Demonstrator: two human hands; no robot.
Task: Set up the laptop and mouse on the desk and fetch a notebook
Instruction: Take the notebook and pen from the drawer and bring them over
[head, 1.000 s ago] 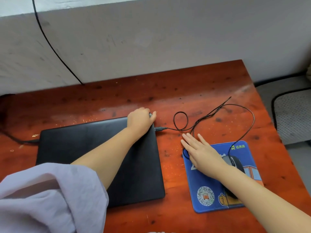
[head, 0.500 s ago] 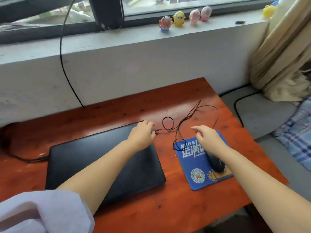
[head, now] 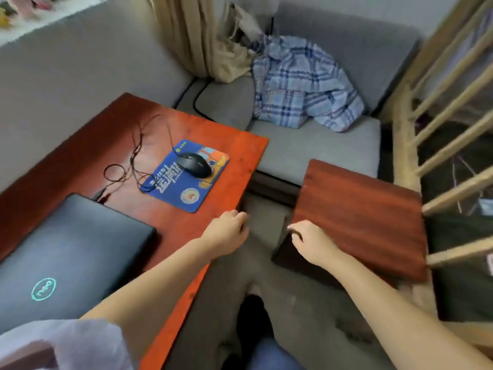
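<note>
Small room w/ a grey sofa [head: 314,140] along the wall, a red-brown wooden desk [head: 186,228] on my left and a second reddish board [head: 360,217], maybe a stool or side table top, on my right. On the desk: black laptop [head: 72,252], lid closed, logo facing up, sitting at the near-left part. Beyond it the blue mouse pad [head: 184,182] lies nearer the desk's right edge, w/ the black mouse [head: 194,164] on the pad's far half. Mouse cable [head: 125,169] loops loosely over the desk btwn pad and laptop, its plug end right by the laptop's far corner. My left hand [head: 229,231] is at the desk's right edge, fingers curled over or against the edge; can't tell if it really grips. My right hand [head: 310,243] is on the near-left corner of the board, fingers bent over the corner, looks like a hold on it. No notebook in view that I can make out. On the sofa: a crumpled blue plaid shirt [head: 301,84], w/ a beige curtain [head: 186,36] hanging beside it. Wooden rails [head: 450,102] stand at far right. Frame is blurry.
</note>
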